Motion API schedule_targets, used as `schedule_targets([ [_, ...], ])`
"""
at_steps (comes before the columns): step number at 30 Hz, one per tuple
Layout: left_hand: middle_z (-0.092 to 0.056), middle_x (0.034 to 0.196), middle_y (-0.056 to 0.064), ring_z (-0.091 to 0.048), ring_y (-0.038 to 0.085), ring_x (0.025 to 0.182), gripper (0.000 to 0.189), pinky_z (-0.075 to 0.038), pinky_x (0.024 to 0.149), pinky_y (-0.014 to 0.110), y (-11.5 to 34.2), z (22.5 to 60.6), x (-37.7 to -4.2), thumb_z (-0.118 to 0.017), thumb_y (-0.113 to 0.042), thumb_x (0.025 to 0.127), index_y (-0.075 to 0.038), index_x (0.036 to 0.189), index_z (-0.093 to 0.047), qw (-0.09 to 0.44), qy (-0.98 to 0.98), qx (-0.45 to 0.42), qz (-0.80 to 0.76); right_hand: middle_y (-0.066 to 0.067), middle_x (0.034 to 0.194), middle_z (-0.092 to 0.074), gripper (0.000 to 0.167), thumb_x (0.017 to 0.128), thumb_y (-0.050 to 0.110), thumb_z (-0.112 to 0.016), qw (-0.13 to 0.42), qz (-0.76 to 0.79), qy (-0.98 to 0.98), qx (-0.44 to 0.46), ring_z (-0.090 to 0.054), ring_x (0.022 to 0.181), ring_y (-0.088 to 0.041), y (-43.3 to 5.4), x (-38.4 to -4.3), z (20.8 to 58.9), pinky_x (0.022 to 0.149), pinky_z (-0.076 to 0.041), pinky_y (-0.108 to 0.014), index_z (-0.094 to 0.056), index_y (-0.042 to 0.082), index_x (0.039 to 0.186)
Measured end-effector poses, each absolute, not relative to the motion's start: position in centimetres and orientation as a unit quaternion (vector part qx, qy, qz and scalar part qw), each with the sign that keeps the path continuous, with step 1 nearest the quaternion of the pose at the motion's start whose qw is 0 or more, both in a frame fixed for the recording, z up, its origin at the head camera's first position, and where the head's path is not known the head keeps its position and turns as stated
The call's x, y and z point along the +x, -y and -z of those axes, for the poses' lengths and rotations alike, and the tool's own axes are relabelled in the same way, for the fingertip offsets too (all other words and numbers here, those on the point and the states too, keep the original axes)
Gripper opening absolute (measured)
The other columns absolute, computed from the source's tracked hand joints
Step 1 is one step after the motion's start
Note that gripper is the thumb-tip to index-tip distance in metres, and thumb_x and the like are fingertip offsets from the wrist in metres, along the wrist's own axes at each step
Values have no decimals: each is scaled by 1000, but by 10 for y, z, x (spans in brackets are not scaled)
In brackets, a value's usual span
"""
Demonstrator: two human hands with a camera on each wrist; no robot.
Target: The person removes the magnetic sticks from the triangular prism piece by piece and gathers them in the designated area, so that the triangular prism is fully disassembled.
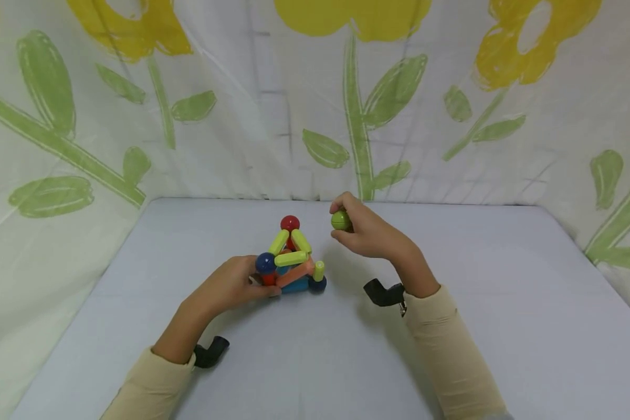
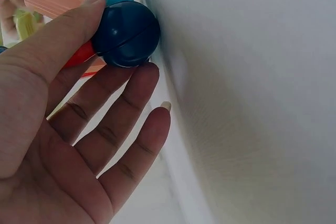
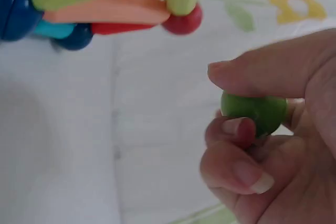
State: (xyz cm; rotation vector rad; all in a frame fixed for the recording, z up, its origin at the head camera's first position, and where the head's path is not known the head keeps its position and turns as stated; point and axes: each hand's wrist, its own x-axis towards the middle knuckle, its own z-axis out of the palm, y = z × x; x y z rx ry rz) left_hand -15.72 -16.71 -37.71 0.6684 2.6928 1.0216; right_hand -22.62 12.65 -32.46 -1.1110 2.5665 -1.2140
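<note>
A ball-and-stick model of magnetic building pieces sits on the table, left of the middle. It joins lime, salmon, red and blue rods with balls, among them a red ball at its far end. My left hand holds the model at its left side, thumb and fingertips around a dark blue ball. To the right of the model, my right hand is raised above the table and pinches a loose green ball. A short lime rod stands up from a dark blue ball at the near right corner.
The white table reaches back to a hanging cloth printed with yellow flowers and green leaves. Black curved pieces are strapped at the left wrist and at the right wrist.
</note>
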Motion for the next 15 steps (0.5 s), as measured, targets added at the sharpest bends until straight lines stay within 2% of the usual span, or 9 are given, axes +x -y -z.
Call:
schedule_targets([
  [4, -67, 84, -6, -64, 11, 79, 25, -53, 69, 30, 168, 377, -158, -85, -21, 83, -9, 96, -67, 93, -907, 224, -345, -16, 117, -54, 34, 91, -3, -70, 25, 430, -845, -317, -56, 80, -25, -133, -244, 341, 71, -49, -34, -55, -2, 121],
  [6, -67, 84, -6, -63, 11, 78, 25, -52, 68, 30, 168, 377, -158, -85, -22, 83, -9, 96, -67, 92, -907, 225, -345, -17, 121, -55, 36, 91, -3, -70, 30, 452, -846, -281, -58, 80, -25, -136, -251, 349, 70, -50, -34, -58, -1, 125],
  [11, -67, 83, -6, -63, 11, 76, 24, -52, 67, 30, 169, 378, -159, -85, -22, 83, -10, 95, -67, 95, -906, 225, -346, -20, 117, -56, 41, 94, 1, -62, 76, 469, -859, -191, -61, 73, -25, -140, -264, 369, 66, -50, -36, -55, -4, 135],
  [15, -67, 83, -6, -64, 11, 77, 24, -53, 68, 30, 169, 378, -158, -85, -23, 83, -10, 95, -68, 99, -905, 222, -348, -24, 121, -58, 44, 95, 7, -65, 92, 447, -880, -132, -66, 71, -23, -140, -272, 383, 68, -53, -35, -51, -4, 135],
])
